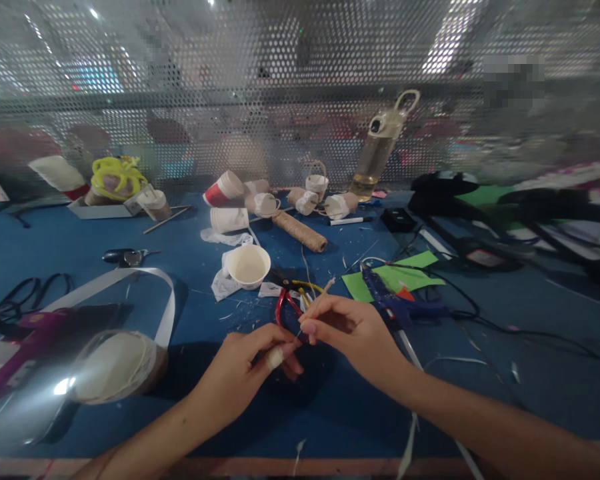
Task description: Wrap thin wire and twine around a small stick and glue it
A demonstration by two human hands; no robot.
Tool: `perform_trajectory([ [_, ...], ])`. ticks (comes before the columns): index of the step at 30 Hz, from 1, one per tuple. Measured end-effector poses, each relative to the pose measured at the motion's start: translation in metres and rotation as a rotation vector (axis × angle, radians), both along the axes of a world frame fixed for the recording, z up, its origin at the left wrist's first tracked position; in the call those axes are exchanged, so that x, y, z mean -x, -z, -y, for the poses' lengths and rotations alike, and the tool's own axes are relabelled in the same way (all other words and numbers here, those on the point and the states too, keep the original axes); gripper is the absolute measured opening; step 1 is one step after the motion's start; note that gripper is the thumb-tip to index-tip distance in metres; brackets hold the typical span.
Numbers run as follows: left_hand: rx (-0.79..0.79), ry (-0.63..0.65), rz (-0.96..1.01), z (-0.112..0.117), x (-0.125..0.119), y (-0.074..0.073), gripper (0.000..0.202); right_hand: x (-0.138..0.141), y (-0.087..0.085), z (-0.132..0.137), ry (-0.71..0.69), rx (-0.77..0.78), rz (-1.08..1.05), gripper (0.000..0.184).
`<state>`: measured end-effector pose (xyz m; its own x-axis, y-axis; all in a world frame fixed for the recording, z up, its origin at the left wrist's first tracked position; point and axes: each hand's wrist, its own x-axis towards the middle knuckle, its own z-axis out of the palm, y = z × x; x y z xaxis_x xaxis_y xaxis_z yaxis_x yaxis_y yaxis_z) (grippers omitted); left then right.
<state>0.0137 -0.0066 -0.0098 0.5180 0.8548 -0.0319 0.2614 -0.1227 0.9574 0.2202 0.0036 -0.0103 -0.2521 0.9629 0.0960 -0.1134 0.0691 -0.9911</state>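
My left hand (240, 367), with a bandage around one finger, is closed in a pinch near the table's front. Beside it, my right hand (360, 333) pinches a thin beige stick-like piece (326, 291), whose pale tip points up and away. The piece's lower end runs toward my left fingertips, which seem to grip it; the fingers partly hide that end. Just beyond both hands lie red-handled pliers (281, 305) and a tool with yellow handles (310, 287). A white paper cup (250, 267) stands further off, left of the pliers.
A twine roll (300, 231) and several wrapped cups lie behind. On the right are a blue glue gun (405, 303), green paper (415, 273) and cables. A ribbon-trimmed cup (115, 367) stands left. A water bottle (377, 153) leans against the perforated screen (260, 107).
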Motion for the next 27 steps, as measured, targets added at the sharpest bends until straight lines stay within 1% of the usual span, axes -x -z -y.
perform_trajectory([
  [4, 0.298, 0.034, 0.249, -0.003, -0.002, -0.002, 0.018, -0.001, 0.0, 0.0, -0.02, -0.011, -0.047, 0.005],
  [6, 0.42, 0.064, 0.335, -0.004, -0.001, -0.002, 0.019, -0.001, -0.001, 0.0, -0.033, 0.0, -0.069, 0.004],
  [8, 0.496, 0.095, 0.368, -0.004, 0.0, -0.002, 0.019, -0.001, -0.002, 0.0, -0.054, 0.02, -0.074, 0.005],
  [10, 0.514, 0.103, 0.362, -0.004, 0.0, -0.003, 0.02, -0.001, -0.002, 0.0, -0.07, 0.029, -0.064, 0.008],
  [11, 0.499, 0.098, 0.345, -0.004, 0.0, -0.004, 0.022, -0.001, -0.002, 0.0, -0.073, 0.027, -0.053, 0.009],
  [13, 0.397, 0.059, 0.26, -0.003, -0.001, -0.005, 0.022, -0.001, -0.002, 0.0, -0.066, 0.009, -0.03, 0.011],
  [17, 0.01, -0.031, -0.05, 0.0, 0.0, 0.0, 0.013, 0.0, 0.0, 0.0, -0.02, -0.05, 0.026, 0.014],
  [19, -0.156, -0.021, -0.155, 0.0, 0.001, 0.003, 0.009, 0.0, 0.001, 0.0, -0.002, -0.073, 0.056, 0.014],
  [20, -0.207, -0.007, -0.178, 0.0, 0.002, 0.005, 0.01, 0.0, 0.001, 0.0, 0.003, -0.08, 0.064, 0.015],
  [21, -0.228, 0.008, -0.186, 0.0, 0.003, 0.006, 0.012, 0.0, 0.001, 0.0, 0.006, -0.083, 0.067, 0.014],
  [23, -0.197, 0.026, -0.156, 0.0, 0.003, 0.006, 0.015, 0.0, 0.002, -0.001, 0.004, -0.079, 0.057, 0.012],
  [25, -0.1, 0.023, -0.082, 0.0, 0.002, 0.003, 0.015, 0.0, 0.002, -0.001, -0.005, -0.062, 0.03, 0.01],
  [27, 0.035, 0.016, 0.025, -0.001, 0.0, -0.001, 0.016, -0.001, 0.001, -0.001, -0.013, -0.043, 0.0, 0.009],
])
